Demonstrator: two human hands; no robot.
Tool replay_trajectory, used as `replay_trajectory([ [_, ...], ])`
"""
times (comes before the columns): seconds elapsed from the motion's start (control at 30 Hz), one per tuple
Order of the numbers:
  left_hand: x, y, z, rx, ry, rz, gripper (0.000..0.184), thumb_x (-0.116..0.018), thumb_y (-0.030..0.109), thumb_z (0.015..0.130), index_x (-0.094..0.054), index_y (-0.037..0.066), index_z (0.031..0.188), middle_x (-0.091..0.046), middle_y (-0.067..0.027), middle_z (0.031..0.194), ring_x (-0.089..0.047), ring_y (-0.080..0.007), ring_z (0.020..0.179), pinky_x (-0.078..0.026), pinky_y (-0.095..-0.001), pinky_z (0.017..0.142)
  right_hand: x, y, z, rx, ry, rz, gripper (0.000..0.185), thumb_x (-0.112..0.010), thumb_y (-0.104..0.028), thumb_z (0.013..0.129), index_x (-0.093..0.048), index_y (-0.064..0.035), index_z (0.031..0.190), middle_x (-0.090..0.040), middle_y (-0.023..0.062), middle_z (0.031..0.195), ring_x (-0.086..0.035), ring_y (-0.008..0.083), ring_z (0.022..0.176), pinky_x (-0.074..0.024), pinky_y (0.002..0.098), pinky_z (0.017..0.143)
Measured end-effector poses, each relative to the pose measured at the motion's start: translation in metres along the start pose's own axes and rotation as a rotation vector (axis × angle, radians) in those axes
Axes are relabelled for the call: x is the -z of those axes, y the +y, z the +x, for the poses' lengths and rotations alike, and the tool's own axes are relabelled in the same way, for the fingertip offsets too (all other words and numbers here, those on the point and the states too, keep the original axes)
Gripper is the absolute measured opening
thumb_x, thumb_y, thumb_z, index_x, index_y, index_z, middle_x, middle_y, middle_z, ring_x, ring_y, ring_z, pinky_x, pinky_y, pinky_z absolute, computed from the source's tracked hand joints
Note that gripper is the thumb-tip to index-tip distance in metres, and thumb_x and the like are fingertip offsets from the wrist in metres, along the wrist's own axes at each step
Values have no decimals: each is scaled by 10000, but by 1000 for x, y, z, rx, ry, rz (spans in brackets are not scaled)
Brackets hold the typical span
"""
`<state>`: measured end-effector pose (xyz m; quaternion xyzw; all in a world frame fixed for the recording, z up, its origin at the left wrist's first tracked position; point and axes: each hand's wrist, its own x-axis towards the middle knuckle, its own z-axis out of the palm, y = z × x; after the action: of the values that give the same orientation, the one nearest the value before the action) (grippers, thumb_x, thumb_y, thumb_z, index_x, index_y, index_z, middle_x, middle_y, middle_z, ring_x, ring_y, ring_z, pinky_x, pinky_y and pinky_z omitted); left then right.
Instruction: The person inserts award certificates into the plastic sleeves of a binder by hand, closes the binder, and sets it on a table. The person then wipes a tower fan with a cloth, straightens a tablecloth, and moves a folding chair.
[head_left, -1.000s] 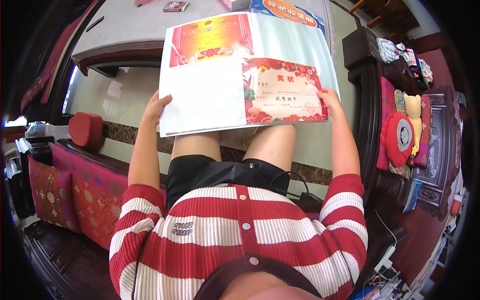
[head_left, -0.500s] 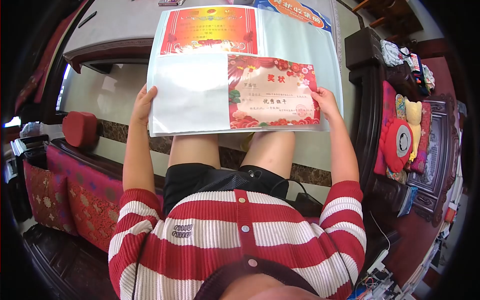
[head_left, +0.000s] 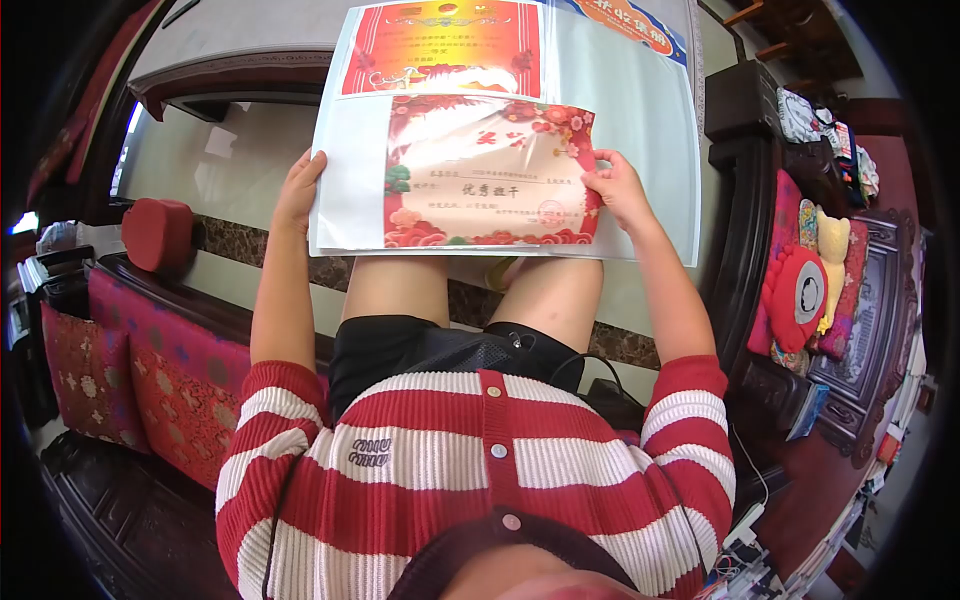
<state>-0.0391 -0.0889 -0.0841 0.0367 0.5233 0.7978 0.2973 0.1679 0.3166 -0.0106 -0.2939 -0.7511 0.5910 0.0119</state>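
Note:
A clear-sleeved certificate album (head_left: 645, 150) lies open above my lap, its far part over the table. My left hand (head_left: 300, 190) is closed on its left edge, thumb on top. With my right hand (head_left: 622, 192) I pinch the right edge of an award certificate (head_left: 490, 200) with a red floral border. That certificate overlaps the lower left of the album, and its left part appears to be under the glossy plastic. Above it, a red and yellow certificate (head_left: 440, 50) sits in the upper pocket. A blue and orange printed sheet (head_left: 630, 25) shows at the top right.
The pale table (head_left: 250, 45) stands ahead. A red stool (head_left: 157, 235) is at the left, near a bench with red patterned cushions (head_left: 190, 400). On the right, a dark wooden seat holds a red plush toy (head_left: 797, 292) and a yellow one (head_left: 832, 265).
My right hand has moved left with the award certificate, which now reaches farther across the left side of the album. The album sits slightly higher and farther right in view.

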Motion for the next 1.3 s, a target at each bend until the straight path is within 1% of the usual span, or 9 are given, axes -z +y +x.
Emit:
replay_trajectory([
  [0.3,-69,-31,4,19,52,2,343,-414,216,939,-483,-33,1166,-604,-112,1011,-611,-154,819,-511,-283,719,-1,9,-1,21,52,73,457,-639,-43,756,-414,40,1146,-606,99,797,-588,137,665,-477,248,577],
  [0.57,-71,-35,8,67,128,10,364,-400,240,936,-505,-38,1147,-595,-108,1035,-581,-147,867,-472,-289,761,-11,4,-19,-82,153,393,344,-459,-52,876,-331,28,1186,-581,147,905,-589,164,693,-487,272,603],
  [0.83,-78,-21,5,30,-17,342,340,-581,38,804,-504,-46,1124,-603,-80,1003,-573,-136,835,-455,-267,755,-15,2,-32,67,256,-44,311,-543,-85,828,-439,10,1106,-638,121,799,-598,178,697,-465,284,628],
  [0.9,-77,-19,12,37,-35,351,357,-591,16,789,-501,-47,1128,-605,-83,1001,-574,-137,821,-453,-265,762,11,-3,-66,196,264,-135,342,-575,-100,804,-461,11,1107,-625,150,895,-613,199,796,-484,298,689],
  [1.03,-74,-2,25,-2,-143,589,438,-598,34,769,-473,-44,1182,-603,-82,1004,-576,-135,830,-454,-252,737,86,31,-176,274,519,-175,311,-610,-96,775,-525,7,1056,-600,152,1001,-602,212,909,-495,313,748],
  [1.1,-85,18,13,64,32,926,562,-668,152,743,-445,-44,1221,-610,-80,981,-577,-124,820,-451,-241,715,124,56,-269,201,766,-410,286,-621,-117,771,-544,-5,1023,-597,154,967,-596,258,895,-479,341,760],
  [1.13,-91,20,12,108,97,951,622,-701,210,727,-438,-31,1237,-601,-92,1015,-572,-143,856,-448,-259,742,144,87,-318,99,913,-504,269,-622,-113,759,-551,-10,997,-595,154,939,-588,273,893,-468,356,767],
  [1.2,-11,-5,85,-322,47,1199,652,-707,265,738,-428,-72,1221,-566,-193,1058,-555,-266,953,-445,-338,832,152,124,-417,-125,1239,-535,208,-620,-114,747,-568,-11,920,-586,146,880,-576,274,841,-461,358,744],
  [1.3,-126,31,51,-378,14,1440,620,-686,277,738,-452,-80,1187,-467,-269,1196,-517,-338,1040,-431,-388,882,114,170,-568,-472,1719,-578,155,-621,-114,739,-574,-7,841,-573,140,815,-560,274,760,-457,357,700],
])
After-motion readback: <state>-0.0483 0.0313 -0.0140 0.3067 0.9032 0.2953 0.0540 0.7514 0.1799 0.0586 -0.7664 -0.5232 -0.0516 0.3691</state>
